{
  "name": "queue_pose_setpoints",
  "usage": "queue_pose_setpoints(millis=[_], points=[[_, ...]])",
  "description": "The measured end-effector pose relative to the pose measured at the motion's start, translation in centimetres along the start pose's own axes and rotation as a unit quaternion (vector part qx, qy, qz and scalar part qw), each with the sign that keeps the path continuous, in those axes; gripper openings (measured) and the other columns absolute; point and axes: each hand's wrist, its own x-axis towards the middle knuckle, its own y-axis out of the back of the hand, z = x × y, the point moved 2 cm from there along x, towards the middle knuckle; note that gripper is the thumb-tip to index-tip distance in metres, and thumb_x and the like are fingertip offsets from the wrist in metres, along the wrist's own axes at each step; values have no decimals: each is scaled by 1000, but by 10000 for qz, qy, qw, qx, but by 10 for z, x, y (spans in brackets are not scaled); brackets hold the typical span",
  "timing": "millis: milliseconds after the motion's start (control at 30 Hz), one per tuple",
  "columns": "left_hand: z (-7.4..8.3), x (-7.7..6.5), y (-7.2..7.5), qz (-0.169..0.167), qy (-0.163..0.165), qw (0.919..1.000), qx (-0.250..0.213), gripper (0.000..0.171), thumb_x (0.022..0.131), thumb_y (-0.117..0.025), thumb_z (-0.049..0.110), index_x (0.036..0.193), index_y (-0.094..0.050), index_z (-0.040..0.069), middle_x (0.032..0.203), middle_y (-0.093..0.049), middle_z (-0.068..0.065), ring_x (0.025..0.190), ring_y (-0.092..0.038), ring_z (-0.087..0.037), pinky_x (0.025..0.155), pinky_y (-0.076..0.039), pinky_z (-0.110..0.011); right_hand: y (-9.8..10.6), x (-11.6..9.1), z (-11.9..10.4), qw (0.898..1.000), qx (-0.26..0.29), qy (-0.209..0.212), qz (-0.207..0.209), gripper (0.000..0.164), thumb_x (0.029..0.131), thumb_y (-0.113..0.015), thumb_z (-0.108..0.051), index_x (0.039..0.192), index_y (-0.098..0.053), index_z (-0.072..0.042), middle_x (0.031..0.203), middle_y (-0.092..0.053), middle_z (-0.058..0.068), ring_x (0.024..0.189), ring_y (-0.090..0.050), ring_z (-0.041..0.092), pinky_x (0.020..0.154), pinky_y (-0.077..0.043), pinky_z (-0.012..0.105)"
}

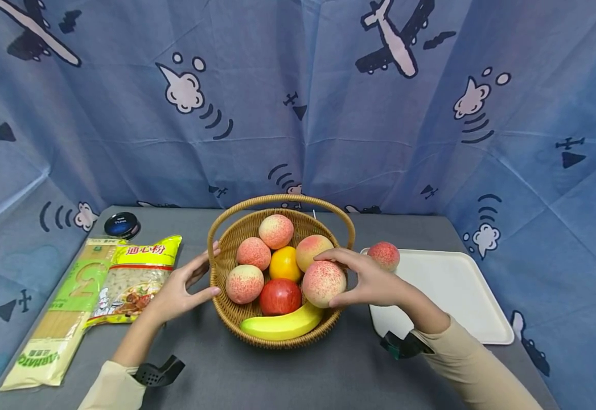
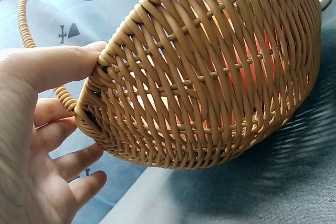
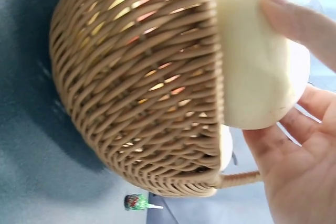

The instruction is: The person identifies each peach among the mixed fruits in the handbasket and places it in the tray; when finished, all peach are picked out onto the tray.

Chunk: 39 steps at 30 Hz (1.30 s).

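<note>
A wicker basket point(image 1: 282, 340) with an arched handle point(image 1: 283, 198) holds several peaches, including one at the back point(image 1: 276, 231), an orange fruit point(image 1: 284, 263), a red apple point(image 1: 280, 296) and a banana point(image 1: 282, 324). My right hand point(image 1: 369, 280) grips a speckled peach point(image 1: 324, 283) between thumb and fingers at the basket's right side. In the right wrist view that peach point(image 3: 257, 61) shows its pale side just above the rim. My left hand point(image 1: 182, 287) touches the basket's left side, thumb and fingers spread and relaxed. The left wrist view shows its thumb point(image 2: 58, 66) on the rim.
Another peach point(image 1: 383, 256) sits at the left corner of a white tray point(image 1: 441, 290), right of the basket. To the left lie a noodle pack point(image 1: 67, 307), a yellow pasta bag point(image 1: 136, 279) and a dark round tin point(image 1: 122, 225). A small green-and-red item point(image 3: 135, 202) with a white stick stands behind the basket.
</note>
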Motion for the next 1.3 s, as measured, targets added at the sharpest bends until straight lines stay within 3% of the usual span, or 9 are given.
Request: queue_pose_setpoints(millis=[200, 333, 567, 733, 867, 1067, 1300], points=[[0, -1, 0, 1, 65, 10000, 14, 74, 86, -68, 5, 149, -30, 11, 153, -34, -9, 137, -35, -18, 106, -32, -10, 9, -17, -6, 9964, 703, -6, 477, 73, 72, -83, -15, 136, -48, -19, 134, -51, -1, 121, -48, 10, 103, -44, 22], [0, -1, 0, 8, 57, 10000, 26, 74, 86, -68, 5, 149, -30, 10, 152, -34, -10, 137, -35, -17, 106, -32, -9, 15, -35, -6, 9914, 983, 229, 838, 76, 71, -81, -1, 138, -46, -12, 135, -50, 4, 123, -48, 10, 103, -42, 17], [0, -2, 0, 22, 44, 10000, 24, 73, 86, -68, 5, 149, -31, 9, 152, -35, -11, 136, -36, -16, 106, -32, -9, 31, -70, 7, 9827, 783, 268, 1654, 80, 68, -77, 13, 139, -43, -1, 136, -49, 3, 124, -47, 8, 100, -41, 13], [0, -3, 1, 41, 156, 9999, 1, 71, 86, -69, 7, 147, -34, 8, 151, -36, -11, 134, -39, -16, 106, -32, -9, 41, -87, 24, 9758, 462, -52, 2136, 79, 67, -77, 13, 137, -44, 0, 135, -51, -1, 123, -46, 5, 99, -39, 8], [0, -3, 0, 54, 86, 9999, -16, 71, 85, -69, 6, 147, -34, 7, 151, -37, -13, 134, -38, -8, 106, -32, -10, 45, -98, 43, 9696, 301, -319, 2406, 77, 68, -78, 12, 137, -45, -1, 134, -51, -3, 122, -46, 3, 99, -38, 6], [-1, -2, 0, 39, -93, 9999, -83, 72, 85, -68, 4, 148, -32, 5, 151, -35, -15, 134, -35, 0, 107, -31, -10, 46, -112, 76, 9538, 90, -1082, 2800, 74, 74, -78, 2, 139, -44, -4, 132, -48, -10, 119, -42, -4, 96, -35, 1], [0, -1, 0, -2, -65, 10000, -74, 73, 86, -67, 3, 148, -30, 7, 152, -33, -13, 137, -33, -5, 107, -32, -10, 45, -122, 113, 9332, -47, -1831, 3090, 73, 79, -78, -12, 141, -40, -3, 132, -47, -2, 116, -37, -10, 94, -32, -3]])
